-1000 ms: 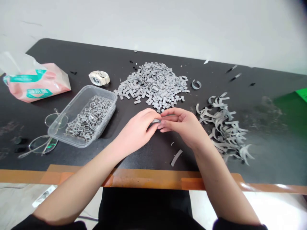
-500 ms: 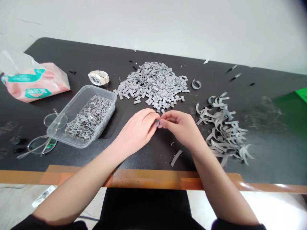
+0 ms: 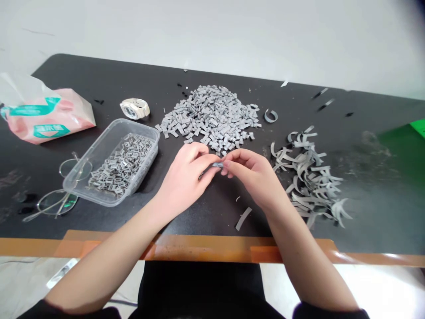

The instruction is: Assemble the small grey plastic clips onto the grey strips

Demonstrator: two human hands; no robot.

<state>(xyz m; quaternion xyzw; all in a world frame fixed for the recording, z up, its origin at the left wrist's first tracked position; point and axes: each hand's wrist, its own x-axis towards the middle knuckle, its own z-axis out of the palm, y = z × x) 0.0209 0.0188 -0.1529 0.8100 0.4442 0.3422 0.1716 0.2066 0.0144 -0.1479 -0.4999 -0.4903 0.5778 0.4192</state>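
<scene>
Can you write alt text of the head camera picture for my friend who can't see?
A left hand and a right hand pinch a small grey piece over a black table. Nearby lie a heap of grey bits, a clear plastic tub holding more, and curved grey strips.

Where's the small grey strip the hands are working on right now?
In the head view, the small grey strip sits at centre, pinched between the left hand and right hand, just below the large pile of grey pieces.

A grey piece [image 3: 218, 165], mostly hidden between left hand [image 3: 186, 177] and right hand [image 3: 250, 177], its shape too small to tell.
</scene>
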